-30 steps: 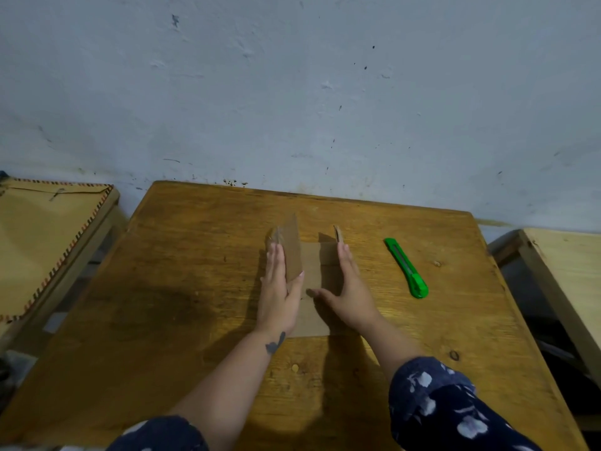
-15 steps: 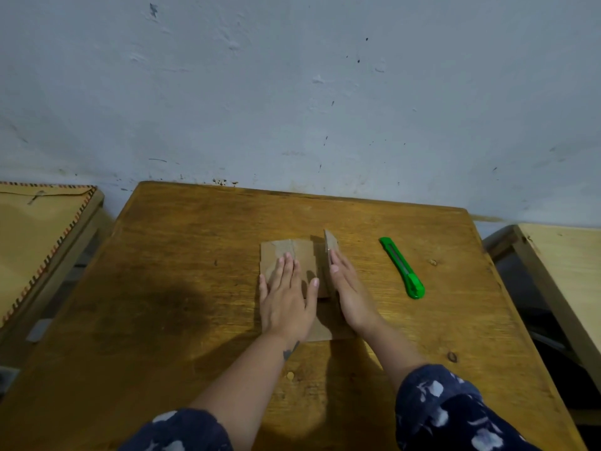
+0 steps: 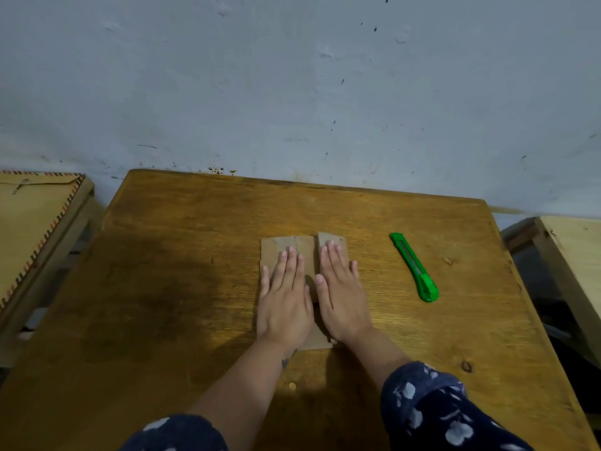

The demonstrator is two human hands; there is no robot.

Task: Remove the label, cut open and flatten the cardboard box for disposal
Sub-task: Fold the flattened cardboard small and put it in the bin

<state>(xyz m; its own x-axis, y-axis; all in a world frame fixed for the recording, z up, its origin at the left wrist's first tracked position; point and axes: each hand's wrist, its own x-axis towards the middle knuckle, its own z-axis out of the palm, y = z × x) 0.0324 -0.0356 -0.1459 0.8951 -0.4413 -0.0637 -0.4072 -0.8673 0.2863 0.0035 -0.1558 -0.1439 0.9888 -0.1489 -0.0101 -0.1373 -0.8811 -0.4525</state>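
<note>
A small brown cardboard box (image 3: 274, 249) lies cut open and flat near the middle of the wooden table (image 3: 179, 288). My left hand (image 3: 286, 297) rests palm down on its left flap, fingers stretched out. My right hand (image 3: 340, 296) presses palm down on the right flap, fingers pointing toward the wall. Both hands cover most of the cardboard; only its far edge and a strip at the near edge show. I see no label on the visible parts.
A green utility knife (image 3: 414, 266) lies on the table to the right of my right hand, blade end toward the wall. A tan stitched-edge surface (image 3: 32, 222) sits left of the table, a pale wooden surface (image 3: 575, 255) to the right. The wall stands behind.
The two upright flaps have been pushed down: first the left, then the right. Both hands turned from on edge to palm flat on the cardboard.
</note>
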